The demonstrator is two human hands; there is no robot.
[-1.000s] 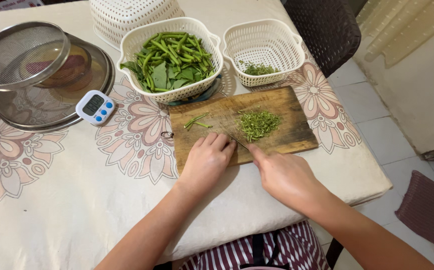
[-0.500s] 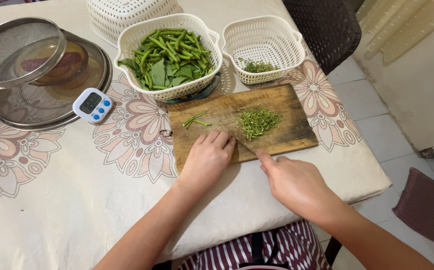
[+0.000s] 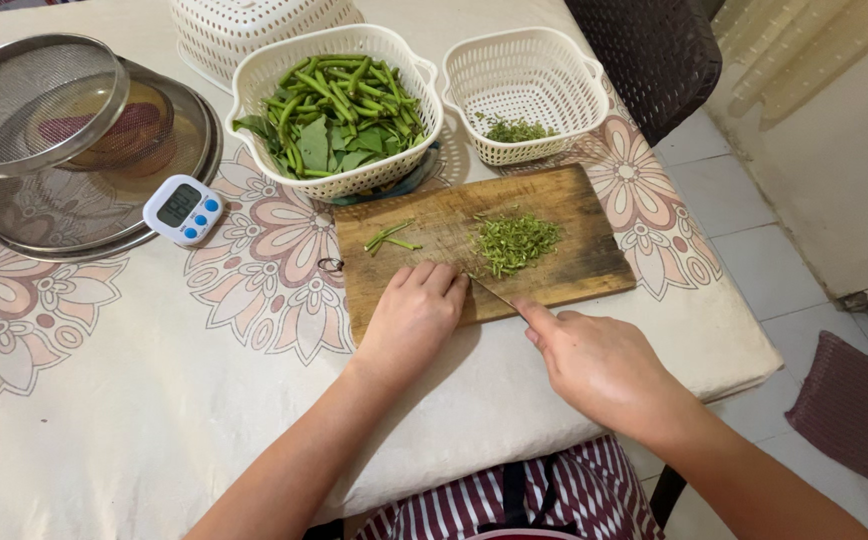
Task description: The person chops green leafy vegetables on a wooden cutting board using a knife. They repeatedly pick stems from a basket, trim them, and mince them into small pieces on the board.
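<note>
Wooden cutting board (image 3: 564,265) lies near the tabletop (image 3: 104,400) edge, and both hands work at its near side. The left hand (image 3: 412,315) is curled knuckles-up on the board, apparently pinning beans under the fingers, though the beans themselves are hidden. The right hand (image 3: 594,365) is closed around a knife (image 3: 494,292), forefinger stretched along its back; only a thin sliver of blade shows, its tip close beside the left fingertips. To chop well here, I judge the fingertips should stay tucked behind the knuckles, the blade should ride against them, and the cuts should stay short and even.

A pile of chopped beans (image 3: 514,240) sits in the middle of the board, just beyond the blade, and crowds the cutting spot; it looks worth pushing aside. A few bean pieces (image 3: 390,238) lie apart towards the board's left end. Behind the board, touching or nearly so, stands a white basket (image 3: 254,85) full of whole beans (image 3: 339,110) and leaves, and beside it a smaller white basket (image 3: 529,60) holding a little chopped green. A small timer (image 3: 184,209) and metal sieves (image 3: 64,150) rest well to the left, out of the way.
</note>
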